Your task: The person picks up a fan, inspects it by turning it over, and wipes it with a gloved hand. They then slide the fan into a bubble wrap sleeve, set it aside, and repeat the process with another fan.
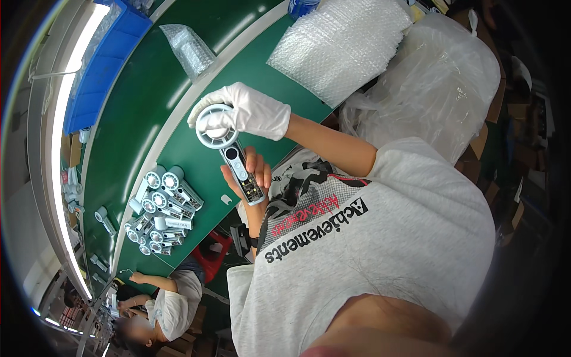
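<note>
A light-blue handheld fan (239, 168) with a round grille head and a dark, see-through handle is held up above the green table, its head tilted to the far left. My right hand (256, 113), in a white glove, is closed around the fan's round head, with fingers over its rim. Bare fingers of my left hand (257, 168) wrap the handle lower down, partly hidden behind it. To the left, a pile of similar handheld fans (169, 202) lies on the table. Between pile and hand is a small light piece (226, 199).
Bubble wrap sheets (339, 50) lie at the far right, beside a large clear plastic bag (434, 77). A bubble wrap pouch (191, 52) rests by the green conveyor (134, 113). Beyond stands a blue bin (107, 68). Another person (175, 303) works at lower left, near a red stool (212, 256).
</note>
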Demonstrator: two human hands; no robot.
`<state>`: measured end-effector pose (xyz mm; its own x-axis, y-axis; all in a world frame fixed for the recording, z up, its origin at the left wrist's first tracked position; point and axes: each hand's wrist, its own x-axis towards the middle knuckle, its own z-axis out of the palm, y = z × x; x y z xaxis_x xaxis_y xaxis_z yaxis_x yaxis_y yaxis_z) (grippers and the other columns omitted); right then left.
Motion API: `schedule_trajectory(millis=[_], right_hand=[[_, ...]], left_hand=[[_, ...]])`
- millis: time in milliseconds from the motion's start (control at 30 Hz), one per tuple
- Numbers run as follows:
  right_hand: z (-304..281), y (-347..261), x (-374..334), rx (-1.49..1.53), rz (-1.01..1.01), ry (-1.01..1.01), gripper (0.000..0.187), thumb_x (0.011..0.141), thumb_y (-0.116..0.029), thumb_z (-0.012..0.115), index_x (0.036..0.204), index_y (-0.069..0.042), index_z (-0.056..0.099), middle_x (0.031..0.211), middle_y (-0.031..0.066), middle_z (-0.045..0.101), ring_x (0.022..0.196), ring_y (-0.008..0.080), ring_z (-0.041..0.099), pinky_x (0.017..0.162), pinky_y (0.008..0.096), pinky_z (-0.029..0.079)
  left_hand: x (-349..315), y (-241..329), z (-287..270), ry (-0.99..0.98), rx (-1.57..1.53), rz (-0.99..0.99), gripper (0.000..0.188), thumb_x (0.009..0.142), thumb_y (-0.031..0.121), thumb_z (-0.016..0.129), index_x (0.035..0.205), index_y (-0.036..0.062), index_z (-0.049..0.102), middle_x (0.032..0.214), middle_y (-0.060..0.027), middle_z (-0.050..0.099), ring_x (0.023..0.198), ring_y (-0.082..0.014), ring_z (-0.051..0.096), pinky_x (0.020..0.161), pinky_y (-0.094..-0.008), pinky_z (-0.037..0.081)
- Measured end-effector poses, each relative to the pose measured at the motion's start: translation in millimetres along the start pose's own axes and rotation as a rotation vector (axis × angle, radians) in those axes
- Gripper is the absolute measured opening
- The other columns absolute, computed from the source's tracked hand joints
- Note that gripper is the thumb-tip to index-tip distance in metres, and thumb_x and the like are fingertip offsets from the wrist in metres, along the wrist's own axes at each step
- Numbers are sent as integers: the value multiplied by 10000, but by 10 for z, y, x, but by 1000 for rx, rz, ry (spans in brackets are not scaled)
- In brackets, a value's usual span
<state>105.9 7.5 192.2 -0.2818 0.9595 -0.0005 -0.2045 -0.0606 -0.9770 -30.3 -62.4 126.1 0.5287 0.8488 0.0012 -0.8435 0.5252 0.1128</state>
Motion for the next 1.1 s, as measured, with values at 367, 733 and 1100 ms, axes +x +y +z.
schedule_trajectory(millis=[367, 733, 1100], right_hand=[[-81, 48, 35, 454, -164, -59, 333, 740, -177, 651, 1034, -35, 588, 925, 59, 621, 868, 128, 571, 803, 252, 447], [29, -220, -34, -49, 34, 84, 438, 670, -207, 716, 1051, -37, 581, 933, 81, 622, 865, 137, 574, 782, 267, 458], [38, -106, -48, -209, 11, 110, 268, 793, -198, 586, 973, -3, 620, 913, 113, 637, 868, 136, 581, 775, 246, 458]], left_hand=[[79, -19, 856, 95, 702, 104, 538, 863, 253, 489, 1273, 23, 229, 781, -128, 518, 580, -184, 559, 433, -304, 495], [49, 91, 1079, 491, 1429, -13, 745, 780, 50, 593, 1356, 43, 120, 858, -135, 578, 690, -143, 577, 591, -231, 444], [71, 139, 1003, 520, 1209, -91, 663, 794, 86, 588, 1326, 37, 196, 873, -126, 573, 721, -141, 567, 611, -233, 435]])
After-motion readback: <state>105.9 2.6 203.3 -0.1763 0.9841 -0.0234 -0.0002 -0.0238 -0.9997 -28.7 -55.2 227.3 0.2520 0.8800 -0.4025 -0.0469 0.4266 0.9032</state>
